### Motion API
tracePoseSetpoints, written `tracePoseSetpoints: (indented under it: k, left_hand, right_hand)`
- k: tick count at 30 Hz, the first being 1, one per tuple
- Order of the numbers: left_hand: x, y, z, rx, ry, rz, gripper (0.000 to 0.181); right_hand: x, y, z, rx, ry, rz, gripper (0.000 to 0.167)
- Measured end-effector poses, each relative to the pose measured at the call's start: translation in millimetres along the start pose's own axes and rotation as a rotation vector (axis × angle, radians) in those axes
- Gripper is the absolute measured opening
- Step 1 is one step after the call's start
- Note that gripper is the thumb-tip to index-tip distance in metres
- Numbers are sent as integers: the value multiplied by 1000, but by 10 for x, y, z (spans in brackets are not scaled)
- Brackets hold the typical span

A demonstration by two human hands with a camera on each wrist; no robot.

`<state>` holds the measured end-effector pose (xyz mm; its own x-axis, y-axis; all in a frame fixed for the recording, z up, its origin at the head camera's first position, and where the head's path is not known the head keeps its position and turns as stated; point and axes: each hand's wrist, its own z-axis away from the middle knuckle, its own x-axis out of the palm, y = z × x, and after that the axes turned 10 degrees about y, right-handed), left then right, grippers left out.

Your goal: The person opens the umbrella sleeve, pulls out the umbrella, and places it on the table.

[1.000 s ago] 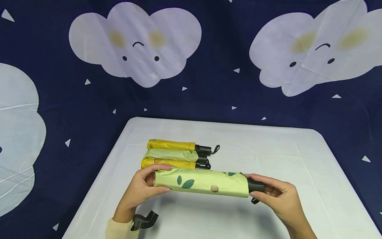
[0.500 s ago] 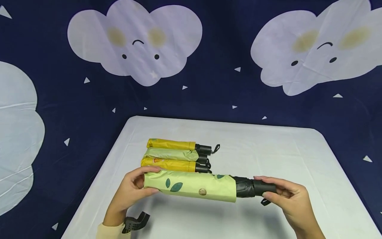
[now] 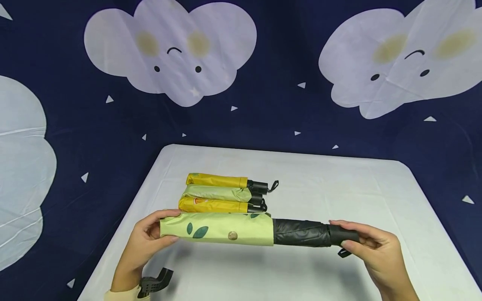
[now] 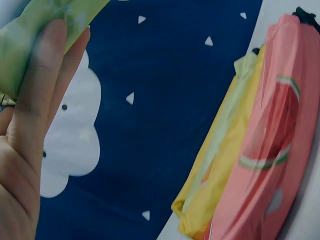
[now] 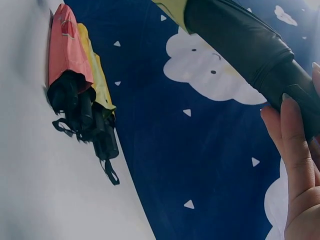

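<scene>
Sleeve (image 3: 216,230) further off umb (image 3: 299,233), L grip (image 3: 141,240) pinched @sleeve, R grip (image 3: 382,246) @hndl (image 3: 340,235), wht tbl (image 3: 339,184), cloud-bkdrop (image 3: 278,104)

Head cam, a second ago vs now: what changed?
The left hand moved left with the light-green leaf-print cover; the right hand moved right with the black handle. The cover now leaves much of the black folded umbrella bare; before, only the handle showed. Both grips held, nothing let go. The row of covered umbrellas behind stayed put.
</scene>
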<state>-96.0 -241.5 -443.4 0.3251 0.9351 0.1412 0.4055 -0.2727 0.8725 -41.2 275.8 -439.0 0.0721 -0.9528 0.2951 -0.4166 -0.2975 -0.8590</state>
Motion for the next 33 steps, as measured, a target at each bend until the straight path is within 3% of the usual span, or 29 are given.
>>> tracePoseSetpoints:
  k: [9,16,20,25,27,33]
  left_hand:
    - [-135,31,138,-22,81,-24,59]
    - [-243,-47,218,13,65,79,59]
    - [-293,-71,301,-35,51,77,59]
    - [-365,-126,415,-85,52,76,57]
    - [-392,-167,466,-106,56,64,56]
    - [-453,-313,633,-210,74,-12,51]
  right_hand:
    - [-144,-31,53,31,45,-11,45]
    - [-316,-46,123,15,25,-64,46]
    - [-434,-18,188,-3,-5,-116,45]
    - [-599,20,368,15,23,-147,43]
    - [-669,27,469,33,43,-105,43]
    - [-817,82,806,140,191,341,39]
